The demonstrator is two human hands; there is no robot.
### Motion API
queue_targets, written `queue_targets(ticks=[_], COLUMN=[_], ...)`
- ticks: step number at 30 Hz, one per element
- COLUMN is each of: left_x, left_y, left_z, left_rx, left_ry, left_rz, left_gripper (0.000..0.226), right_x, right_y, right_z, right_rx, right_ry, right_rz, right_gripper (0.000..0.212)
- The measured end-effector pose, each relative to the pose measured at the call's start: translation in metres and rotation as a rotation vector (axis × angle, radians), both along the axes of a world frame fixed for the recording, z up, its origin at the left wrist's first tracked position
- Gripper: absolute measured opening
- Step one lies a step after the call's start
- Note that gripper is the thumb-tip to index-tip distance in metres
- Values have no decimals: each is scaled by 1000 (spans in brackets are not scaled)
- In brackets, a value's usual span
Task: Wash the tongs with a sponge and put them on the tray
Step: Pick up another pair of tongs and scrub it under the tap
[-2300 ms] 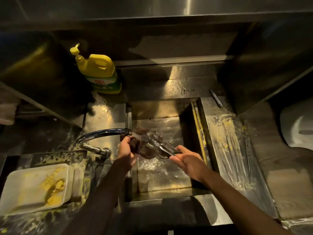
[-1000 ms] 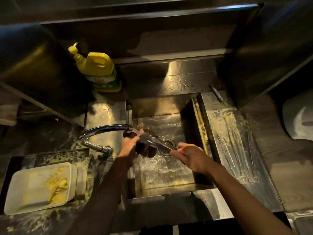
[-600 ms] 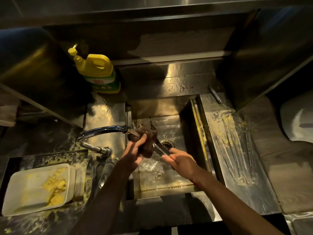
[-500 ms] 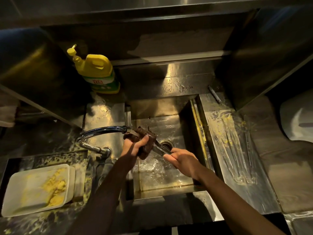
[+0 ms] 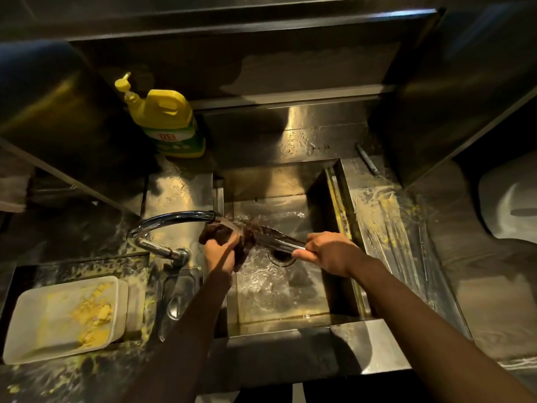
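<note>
Metal tongs [image 5: 277, 239] lie nearly level over the steel sink [image 5: 293, 181], under the water running from the tap. My right hand [image 5: 325, 253] grips their handle end on the right. My left hand [image 5: 219, 253] grips a dark brown sponge [image 5: 229, 232] wrapped around the tongs' tip end, right below the tap's spout. A steel tray [image 5: 406, 257] smeared with yellow residue lies on the counter to the right of the sink.
A curved chrome tap [image 5: 171, 221] stands left of the sink. A yellow detergent bottle [image 5: 165, 117] is at the back left. A white plastic container [image 5: 61, 318] with yellow crumbs sits at the front left. A white object [image 5: 511, 210] is at the far right.
My left hand has slid the sponge along the tongs under the running water. My right hand has shifted a little right, drawing the tongs more level.
</note>
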State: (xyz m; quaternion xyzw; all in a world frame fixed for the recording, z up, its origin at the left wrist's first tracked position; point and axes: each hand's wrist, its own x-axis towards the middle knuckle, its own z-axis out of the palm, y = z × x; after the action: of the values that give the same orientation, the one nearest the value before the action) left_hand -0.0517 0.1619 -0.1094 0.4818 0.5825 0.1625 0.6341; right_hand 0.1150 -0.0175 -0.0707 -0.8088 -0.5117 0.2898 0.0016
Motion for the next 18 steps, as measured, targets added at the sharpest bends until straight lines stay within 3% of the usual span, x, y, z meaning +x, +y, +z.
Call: queue_targets(ticks=[5, 8, 14, 18], left_x=[-4, -4, -3, -2], left_y=[-10, -22, -48, -64], left_z=[1, 5, 22, 38], left_rx=[-136, -230, -308, -230], left_ry=[-67, -108, -134, -121], left_rz=[63, 122, 99, 59], left_gripper=[44, 48, 27, 52], right_x=[-18, -34, -46, -42], right_y=[-26, -32, -31, -31], right_z=[-1, -12, -20, -8], right_rx=[140, 105, 133, 192], right_ry=[-29, -35, -73, 24], right_rz=[-237, -290, -350, -424], right_gripper=[52, 54, 57, 57])
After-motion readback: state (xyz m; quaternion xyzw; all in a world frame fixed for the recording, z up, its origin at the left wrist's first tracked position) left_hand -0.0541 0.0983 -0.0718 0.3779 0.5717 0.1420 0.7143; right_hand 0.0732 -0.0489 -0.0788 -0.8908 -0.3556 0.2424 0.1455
